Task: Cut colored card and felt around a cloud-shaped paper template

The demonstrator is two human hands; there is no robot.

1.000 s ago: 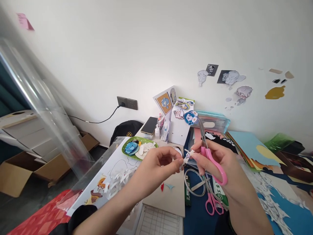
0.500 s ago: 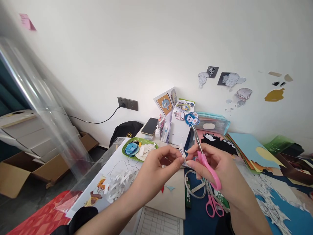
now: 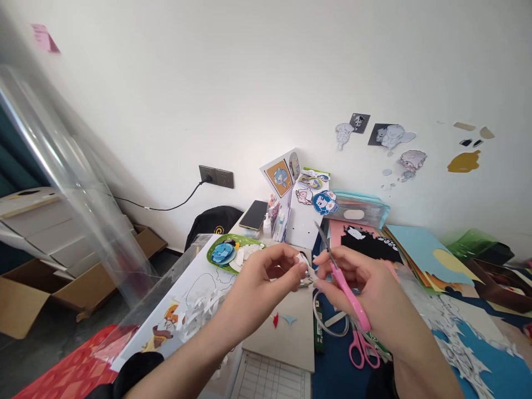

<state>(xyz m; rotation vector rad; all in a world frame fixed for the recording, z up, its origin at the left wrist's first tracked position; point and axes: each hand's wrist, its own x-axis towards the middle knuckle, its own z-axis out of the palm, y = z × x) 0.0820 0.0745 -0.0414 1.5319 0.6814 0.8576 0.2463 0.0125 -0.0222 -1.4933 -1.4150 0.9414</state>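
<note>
My left hand (image 3: 270,277) pinches a small white paper piece (image 3: 305,262) between thumb and fingertips, over the board. Close beside it, my right hand (image 3: 361,288) is closed round pink-handled scissors (image 3: 344,288), whose blades point up and away from me. The right thumb and fingertip are at the right edge of the paper piece; whether they grip it I cannot tell. Beneath the hands lies a pale board (image 3: 286,346) with a small red scrap (image 3: 276,320) and a light blue scrap (image 3: 290,320).
A green tray (image 3: 214,268) of paper cut-outs stands left, near shredded paper strips (image 3: 203,310). A second pink scissors (image 3: 362,354) and a coiled cable (image 3: 332,332) lie right of the board. Coloured papers (image 3: 424,244) are stacked at right, a phone (image 3: 254,215) behind.
The scissors have dropped lower and tilted further left in my right hand. The paper piece shows more between the hands, and my right thumb has shifted slightly from my left fingertips.
</note>
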